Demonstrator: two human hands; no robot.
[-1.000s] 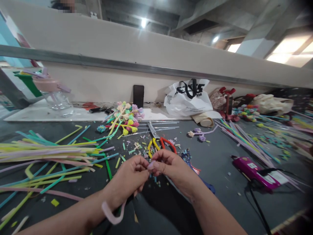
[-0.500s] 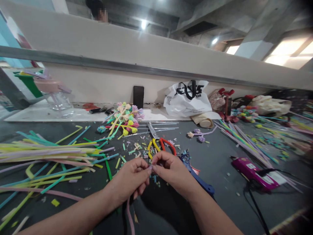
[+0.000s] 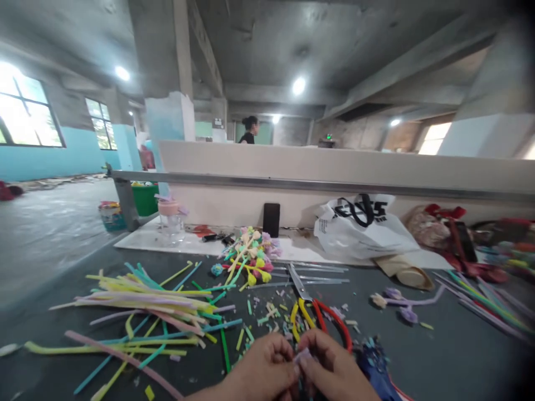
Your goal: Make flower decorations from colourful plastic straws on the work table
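Note:
Fingers of my left hand (image 3: pixel 263 367) and my right hand (image 3: pixel 332 362) are closed together on a small lilac fuzzy piece (image 3: pixel 302 355), apparently chenille stem. My fingertips cover much of it. Just beyond them lie scissors (image 3: pixel 309 306) with one yellow and one red handle, blades pointing away. Cut bits of chenille stem (image 3: pixel 271 314) are scattered around the scissors. To the right of my right hand is a dark blue tool (image 3: pixel 376 362), partly out of frame. A lilac chenille sprig (image 3: pixel 407 302) with rounded heads rests farther right.
Loose chenille stems (image 3: pixel 154 301) pile on the left. Finished sprigs (image 3: pixel 251 256) are heaped at the back, near a phone (image 3: pixel 271 220) propped upright. A clear cup (image 3: pixel 170 223), a white bag (image 3: pixel 359 228) and more stems (image 3: pixel 493 306) stand or lie about. A person (image 3: pixel 248 131) is beyond the partition.
My view has tilted up and swung, so the table and my hands sit lower in the picture. Both hands stay together, and more of the lilac piece shows between the fingertips.

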